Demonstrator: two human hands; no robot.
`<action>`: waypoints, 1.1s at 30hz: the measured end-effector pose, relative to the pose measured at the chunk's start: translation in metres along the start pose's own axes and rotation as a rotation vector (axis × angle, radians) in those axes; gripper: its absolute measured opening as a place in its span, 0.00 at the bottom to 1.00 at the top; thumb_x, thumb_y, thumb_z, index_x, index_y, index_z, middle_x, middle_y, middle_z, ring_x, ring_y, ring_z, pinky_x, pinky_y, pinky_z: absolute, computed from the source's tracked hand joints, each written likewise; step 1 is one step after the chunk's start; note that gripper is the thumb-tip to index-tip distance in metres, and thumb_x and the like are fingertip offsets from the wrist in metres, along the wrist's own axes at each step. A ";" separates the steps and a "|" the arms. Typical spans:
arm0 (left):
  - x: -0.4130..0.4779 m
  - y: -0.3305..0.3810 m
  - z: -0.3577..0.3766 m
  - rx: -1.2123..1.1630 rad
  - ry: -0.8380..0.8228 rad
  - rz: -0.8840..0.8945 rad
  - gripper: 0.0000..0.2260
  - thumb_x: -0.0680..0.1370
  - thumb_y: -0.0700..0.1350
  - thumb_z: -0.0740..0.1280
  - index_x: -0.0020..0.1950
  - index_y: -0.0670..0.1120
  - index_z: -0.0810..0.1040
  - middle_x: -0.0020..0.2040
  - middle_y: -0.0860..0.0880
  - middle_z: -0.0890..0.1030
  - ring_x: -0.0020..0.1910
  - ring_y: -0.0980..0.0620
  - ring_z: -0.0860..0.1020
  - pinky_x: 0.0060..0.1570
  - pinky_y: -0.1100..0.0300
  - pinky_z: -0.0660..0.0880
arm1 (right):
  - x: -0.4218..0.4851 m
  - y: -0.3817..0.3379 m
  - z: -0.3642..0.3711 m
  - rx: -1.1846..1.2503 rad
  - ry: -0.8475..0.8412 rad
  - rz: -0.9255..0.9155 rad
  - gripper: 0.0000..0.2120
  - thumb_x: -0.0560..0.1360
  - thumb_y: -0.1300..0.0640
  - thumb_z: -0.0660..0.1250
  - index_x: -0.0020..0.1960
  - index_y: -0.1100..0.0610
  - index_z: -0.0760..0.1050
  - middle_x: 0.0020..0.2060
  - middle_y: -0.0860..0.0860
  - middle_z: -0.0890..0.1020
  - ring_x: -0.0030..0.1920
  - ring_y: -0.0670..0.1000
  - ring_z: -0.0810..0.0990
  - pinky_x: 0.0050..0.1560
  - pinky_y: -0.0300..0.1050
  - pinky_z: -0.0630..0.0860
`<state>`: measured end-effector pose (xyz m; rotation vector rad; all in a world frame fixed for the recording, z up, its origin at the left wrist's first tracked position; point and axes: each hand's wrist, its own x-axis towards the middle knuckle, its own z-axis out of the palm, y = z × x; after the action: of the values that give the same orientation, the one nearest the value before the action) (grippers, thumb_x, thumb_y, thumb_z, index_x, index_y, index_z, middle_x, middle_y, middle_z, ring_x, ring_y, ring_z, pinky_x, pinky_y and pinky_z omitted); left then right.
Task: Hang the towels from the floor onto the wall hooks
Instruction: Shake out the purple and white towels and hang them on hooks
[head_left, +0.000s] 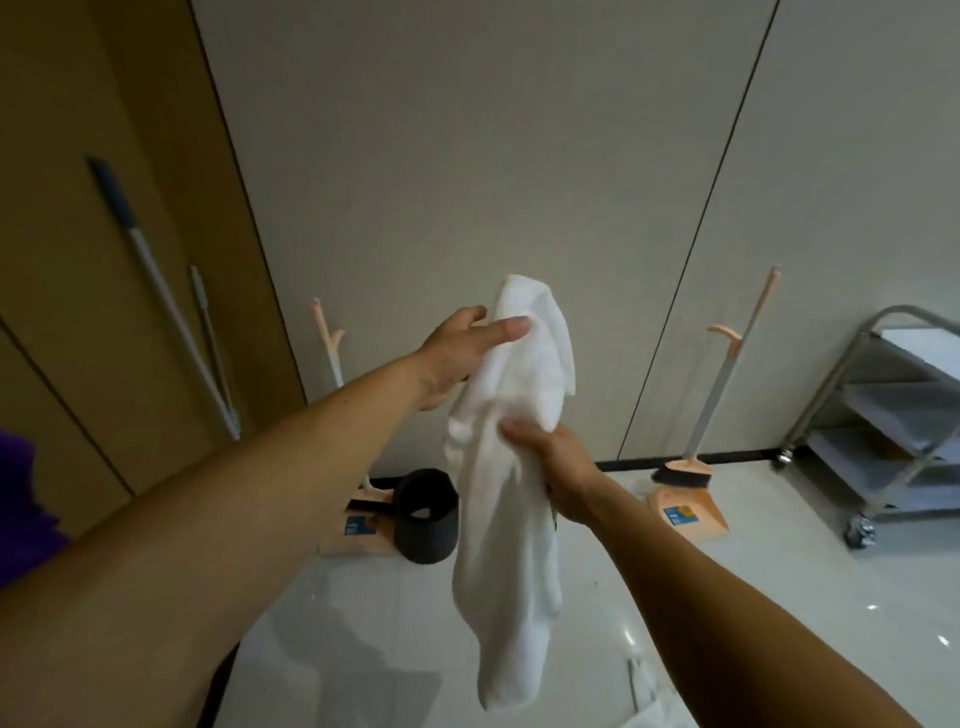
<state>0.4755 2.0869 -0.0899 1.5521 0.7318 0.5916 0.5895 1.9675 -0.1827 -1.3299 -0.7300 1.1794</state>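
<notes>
A white towel (511, 467) hangs in front of me, held up between both hands against the pale wall. My left hand (460, 353) holds its upper part, thumb pressed on the cloth and fingers behind it. Lower down, my right hand (556, 467) grips the towel's middle, fingers curled into the fabric. The towel's lower end dangles loose above the glossy floor. No wall hook shows in this view.
A black cylindrical bin (427, 515) lies on the floor by the wall. Peach dustpan and broom sets stand at left (332, 358) and right (691, 499). Mop poles (171, 312) lean on the brown wall. A metal trolley (893, 415) stands far right.
</notes>
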 end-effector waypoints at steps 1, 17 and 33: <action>-0.006 -0.006 -0.013 0.024 0.015 -0.048 0.39 0.68 0.62 0.73 0.71 0.42 0.67 0.64 0.44 0.77 0.60 0.44 0.77 0.62 0.46 0.73 | 0.004 -0.013 0.008 0.047 -0.018 -0.016 0.19 0.72 0.54 0.72 0.61 0.58 0.77 0.50 0.57 0.85 0.49 0.57 0.85 0.46 0.52 0.82; -0.001 -0.041 -0.112 -0.282 0.261 -0.157 0.20 0.75 0.49 0.69 0.66 0.45 0.75 0.59 0.42 0.81 0.57 0.42 0.80 0.61 0.46 0.75 | 0.114 -0.105 0.042 -0.251 -0.460 0.128 0.25 0.68 0.50 0.76 0.62 0.57 0.77 0.55 0.57 0.84 0.55 0.60 0.83 0.58 0.57 0.78; -0.019 0.000 -0.167 -0.355 0.787 0.045 0.21 0.77 0.46 0.69 0.69 0.46 0.70 0.60 0.42 0.80 0.58 0.44 0.79 0.55 0.47 0.77 | 0.190 -0.137 0.083 0.212 -0.656 0.014 0.22 0.80 0.50 0.61 0.65 0.66 0.73 0.60 0.63 0.80 0.61 0.61 0.79 0.61 0.56 0.75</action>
<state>0.3396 2.1835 -0.0710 0.9830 1.0998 1.3221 0.5997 2.1925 -0.0780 -0.7631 -1.0208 1.6772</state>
